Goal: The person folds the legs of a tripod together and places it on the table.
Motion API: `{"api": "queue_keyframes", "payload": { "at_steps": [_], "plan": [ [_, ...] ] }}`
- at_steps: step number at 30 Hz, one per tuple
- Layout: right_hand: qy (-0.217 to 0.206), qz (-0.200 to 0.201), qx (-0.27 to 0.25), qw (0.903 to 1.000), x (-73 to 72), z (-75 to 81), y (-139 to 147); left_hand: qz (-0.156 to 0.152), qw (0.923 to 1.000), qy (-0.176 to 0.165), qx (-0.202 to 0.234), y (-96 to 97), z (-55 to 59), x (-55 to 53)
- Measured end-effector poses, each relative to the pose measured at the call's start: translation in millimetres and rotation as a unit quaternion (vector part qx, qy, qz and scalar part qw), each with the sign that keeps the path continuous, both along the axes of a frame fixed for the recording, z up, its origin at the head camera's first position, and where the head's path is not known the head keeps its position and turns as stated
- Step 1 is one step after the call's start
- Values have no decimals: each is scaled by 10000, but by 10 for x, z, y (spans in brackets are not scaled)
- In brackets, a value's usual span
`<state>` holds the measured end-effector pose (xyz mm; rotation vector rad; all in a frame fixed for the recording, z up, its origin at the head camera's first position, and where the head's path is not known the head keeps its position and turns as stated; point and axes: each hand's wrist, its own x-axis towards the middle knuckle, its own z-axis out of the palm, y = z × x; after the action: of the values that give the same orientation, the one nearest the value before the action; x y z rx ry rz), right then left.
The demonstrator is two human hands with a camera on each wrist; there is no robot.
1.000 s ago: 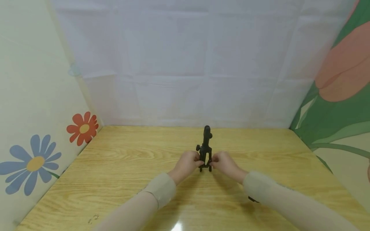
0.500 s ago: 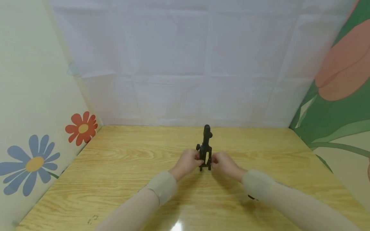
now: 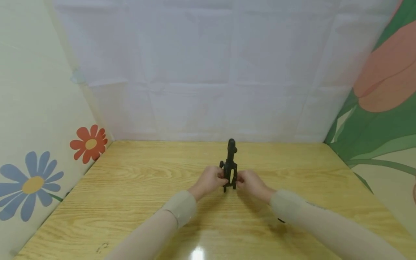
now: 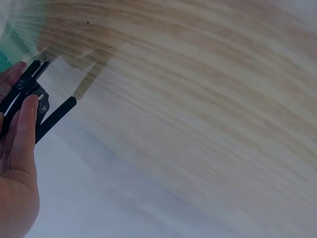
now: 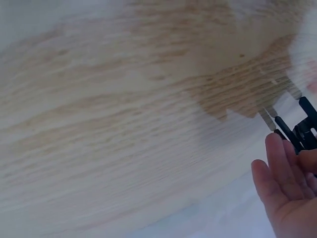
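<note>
A small black tripod (image 3: pixel 230 159) stands over the middle of the table, its narrow top pointing up and a knob at its left. My left hand (image 3: pixel 210 180) pinches its left leg with thumb and fingers. In the left wrist view the tripod legs (image 4: pixel 57 119) and a hinge bracket show, with that hand's fingers (image 4: pixel 26 134) along them. On the other side, my right hand (image 3: pixel 255 184) pinches the right leg. The right wrist view shows its thumb against a leg (image 5: pixel 287 133), with some fingers (image 5: pixel 277 163) extended beside it. Part of the tripod lies outside each wrist view.
The wood-grain table (image 3: pixel 146 195) reaches back to a creased white sheet (image 3: pixel 188 72). Flower-painted panels (image 3: pixel 35 90) border the left side, and a green and pink panel (image 3: pixel 383 126) borders the right. A light reflection shines near the front edge.
Both hands stay at the tripod's legs. The gap between the legs looks slightly narrower now. The whole view has shifted a little.
</note>
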<state>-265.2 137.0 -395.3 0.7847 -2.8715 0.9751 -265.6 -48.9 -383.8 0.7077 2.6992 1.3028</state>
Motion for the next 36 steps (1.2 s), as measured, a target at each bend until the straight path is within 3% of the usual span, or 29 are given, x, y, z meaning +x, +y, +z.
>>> {"api": "queue_keyframes", "payload": {
  "at_steps": [7, 12, 23, 31, 36],
  "plan": [
    [343, 165, -23, 9993, -36, -67, -3, -44, 9999, -100, 1, -23, 24, -14],
    [342, 276, -112, 9990, -42, -68, -12, 26, 9999, -102, -2, -19, 22, -16],
    [-206, -60, -724, 9971, -21, -95, -49, 204, 9998, 29, -81, 48, -9, -14],
    [-506, -265, -817, 9950, 4, -74, -79, 239, 9997, -14, 31, 36, -21, 3],
    [-682, -187, -909, 9933, 6, -72, -70, 236, 9997, 82, -25, 18, -32, -4]
  ]
}}
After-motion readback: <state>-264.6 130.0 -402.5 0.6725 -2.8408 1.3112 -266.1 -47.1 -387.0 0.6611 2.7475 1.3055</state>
